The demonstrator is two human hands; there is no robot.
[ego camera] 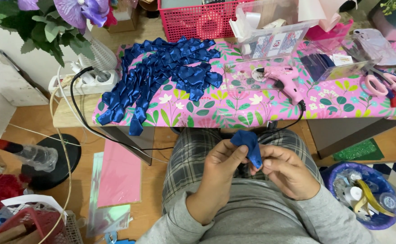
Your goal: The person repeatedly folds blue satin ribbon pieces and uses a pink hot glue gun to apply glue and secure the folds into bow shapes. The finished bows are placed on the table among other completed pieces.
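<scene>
Your left hand [220, 165] and right hand [283, 169] meet over your lap, both pinched on one small folded piece of blue ribbon [248, 144]. The left grip closes with thumb and forefinger on the piece's left edge; the right grip has its fingertips shut on the lower right end. The piece stands between the two hands, its upper fold sticking up above your fingers, just in front of the bench edge and above your checked trousers [189, 153].

On the bench [234, 113], which carries a pink flowered cover, a big heap of finished blue ribbon pieces [161, 72] lies to the left, some trailing over the front edge. To the right of the heap a pink glue gun [284, 80] lies on its side, its black cord [89, 122] looping off the bench front and round to a white power strip [85, 83] at the left. Further right lie pink-handled scissors [387, 83], and behind the glue gun stands a clear plastic box [274, 31] beside a red basket [193, 20].

On the floor at your left lies a pink sheet [119, 174], with a clear bottle [35, 158] near it. At your right sits a round blue tub [365, 194] with scraps and small pots inside.
</scene>
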